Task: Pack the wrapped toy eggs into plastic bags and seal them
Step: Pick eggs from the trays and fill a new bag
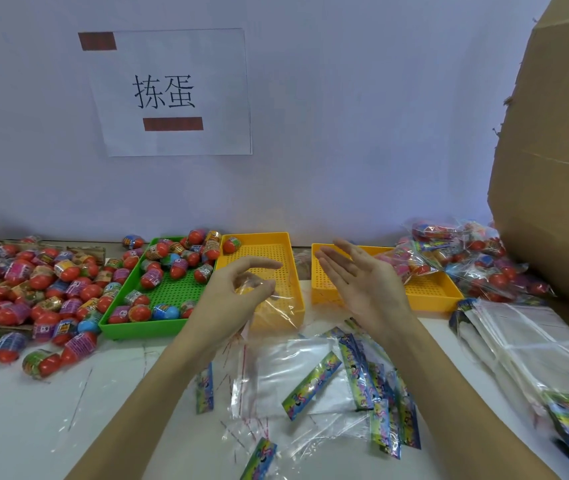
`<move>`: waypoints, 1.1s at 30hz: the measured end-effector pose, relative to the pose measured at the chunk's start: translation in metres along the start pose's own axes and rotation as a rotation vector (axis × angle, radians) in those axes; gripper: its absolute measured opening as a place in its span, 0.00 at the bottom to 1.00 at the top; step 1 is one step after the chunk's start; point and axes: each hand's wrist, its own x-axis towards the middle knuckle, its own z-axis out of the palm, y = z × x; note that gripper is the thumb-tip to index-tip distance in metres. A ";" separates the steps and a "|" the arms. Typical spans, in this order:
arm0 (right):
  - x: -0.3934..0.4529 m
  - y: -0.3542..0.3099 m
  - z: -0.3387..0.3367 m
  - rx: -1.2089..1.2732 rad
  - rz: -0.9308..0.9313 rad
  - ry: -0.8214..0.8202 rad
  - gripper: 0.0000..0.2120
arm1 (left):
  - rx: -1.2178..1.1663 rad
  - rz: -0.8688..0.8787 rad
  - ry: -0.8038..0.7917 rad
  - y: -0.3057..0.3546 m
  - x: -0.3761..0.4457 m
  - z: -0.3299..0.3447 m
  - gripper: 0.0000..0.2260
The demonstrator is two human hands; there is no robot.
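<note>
My left hand [238, 289] is raised over the middle yellow tray [278, 239], thumb and fingers pinching a thin clear plastic bag [272, 303] that hangs down in front of the tray. Held up beside it, my right hand [359, 278] is flat with fingers spread and holds nothing. Wrapped toy eggs [34, 282], mostly red with colourful sleeves, are heaped on the table at the left and lie in the green tray [127, 327]. One egg [231, 244] sits in the far left corner of the middle yellow tray.
Loose clear bags with colourful header cards [314, 379] are scattered on the white table below my hands. A second yellow tray [432, 296] stands at right, with filled bags of eggs [477, 258] behind it, a stack of empty bags [535, 344], and a large cardboard box [553, 168].
</note>
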 end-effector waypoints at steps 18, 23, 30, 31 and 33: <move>-0.018 0.013 0.022 0.306 0.271 -0.200 0.12 | 0.463 0.751 0.005 0.001 -0.014 0.033 0.08; -0.012 -0.004 0.011 -0.566 -0.151 -0.220 0.15 | 0.230 0.385 0.108 -0.002 -0.009 0.030 0.01; -0.012 0.001 0.007 -1.032 -0.291 -0.457 0.05 | 0.188 0.227 0.148 -0.004 -0.006 0.023 0.02; -0.011 0.001 0.007 -1.012 -0.295 -0.447 0.04 | 0.200 0.231 0.148 -0.004 -0.006 0.022 0.03; -0.007 -0.001 0.002 -0.980 -0.350 -0.354 0.03 | 0.198 0.212 0.142 -0.003 -0.006 0.023 0.05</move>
